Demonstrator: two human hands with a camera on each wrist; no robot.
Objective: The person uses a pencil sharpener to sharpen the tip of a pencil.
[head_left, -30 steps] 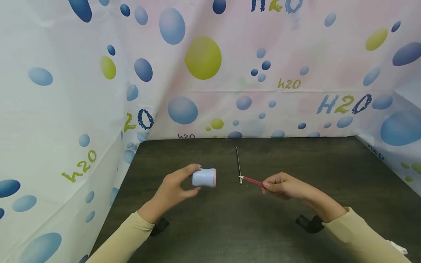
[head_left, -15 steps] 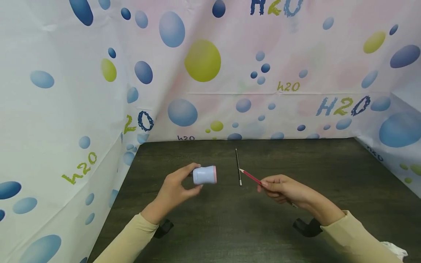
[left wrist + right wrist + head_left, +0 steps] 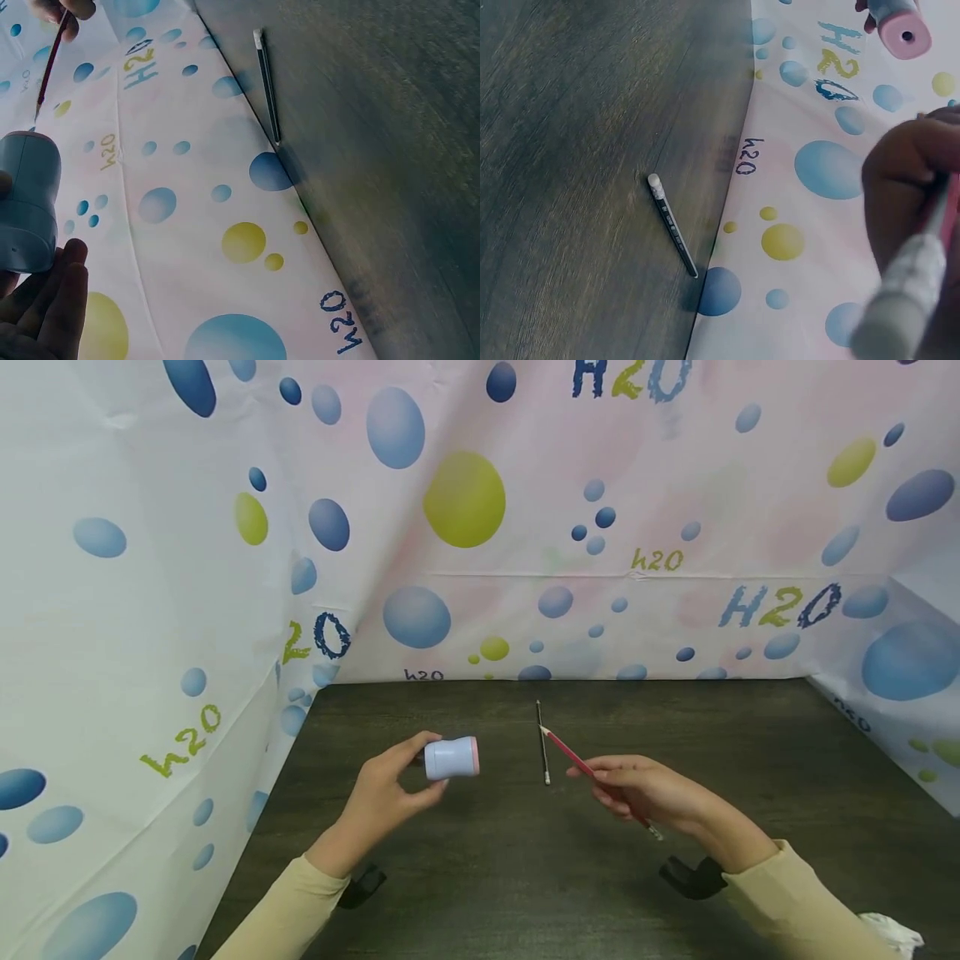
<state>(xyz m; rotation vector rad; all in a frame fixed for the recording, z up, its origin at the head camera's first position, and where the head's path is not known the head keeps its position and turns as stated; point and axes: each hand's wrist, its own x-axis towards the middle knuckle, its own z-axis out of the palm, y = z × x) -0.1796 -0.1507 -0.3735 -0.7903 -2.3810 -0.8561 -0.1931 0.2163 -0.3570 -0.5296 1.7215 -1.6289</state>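
Note:
My left hand (image 3: 386, 789) holds a pale blue pencil sharpener (image 3: 452, 758) sideways above the table, thumb below and fingers above. Its pink end (image 3: 905, 35), with a dark round hole, faces right. In my right hand (image 3: 648, 789) is a red pencil (image 3: 567, 750), pinched along its shaft, its sharpened tip angled up and left. The pencil's eraser end (image 3: 900, 319) looms blurred in the right wrist view. Tip and sharpener are apart. A black pencil (image 3: 543, 752) with a white eraser lies on the table between the hands, partly crossed in view by the red pencil's tip.
The dark wood-grain table (image 3: 495, 877) meets a white sheet (image 3: 525, 543) printed with bubbles at its back and sides. Crumpled white material (image 3: 892, 933) lies at the lower right. Dark straps (image 3: 692, 877) show beneath both wrists.
The red pencil has turned so its tip points farther up and away, and its eraser end now shows behind the right hand. My left hand has shifted slightly left with the pencil sharpener.

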